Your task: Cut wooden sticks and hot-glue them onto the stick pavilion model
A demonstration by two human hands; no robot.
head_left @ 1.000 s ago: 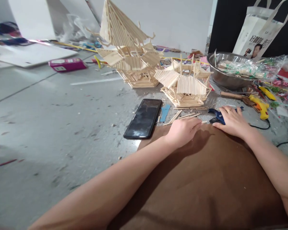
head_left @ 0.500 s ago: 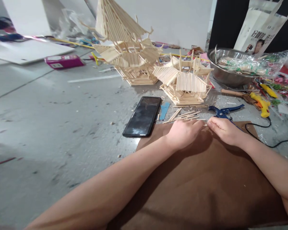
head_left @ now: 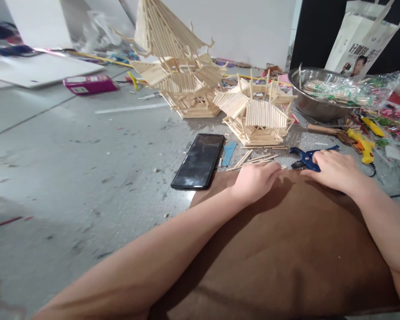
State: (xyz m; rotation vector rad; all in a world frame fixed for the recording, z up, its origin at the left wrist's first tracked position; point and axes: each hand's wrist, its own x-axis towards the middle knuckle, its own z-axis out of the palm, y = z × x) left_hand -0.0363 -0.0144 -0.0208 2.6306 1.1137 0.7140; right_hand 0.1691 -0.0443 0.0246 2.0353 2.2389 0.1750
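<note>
My left hand (head_left: pixel 258 180) is closed in a pinch at the far edge of the brown board. The tip of a thin wooden stick (head_left: pixel 283 167) pokes out past its fingertips. To the right, my right hand (head_left: pixel 336 169) lies over the handles of a blue cutter (head_left: pixel 305 158), fingers curled round them. The cutter's jaws point left, towards my left hand. Several loose wooden sticks (head_left: pixel 258 158) lie on the floor just beyond my left hand. Behind them stands a small hexagonal stick pavilion (head_left: pixel 266 114) with upright posts on top.
A taller stick pagoda (head_left: pixel 176 80) stands behind at left. A black phone (head_left: pixel 200 161) rests by the brown board (head_left: pixel 270 258), beside blue tape (head_left: pixel 229 154). At right are a yellow glue gun (head_left: pixel 363 146) with its cord and a metal bowl (head_left: pixel 311 106) of bagged sticks.
My right hand has left the spot beside my left fingertips and moved right, onto the blue cutter's handles. My left hand stays nearly in place with the stick.
</note>
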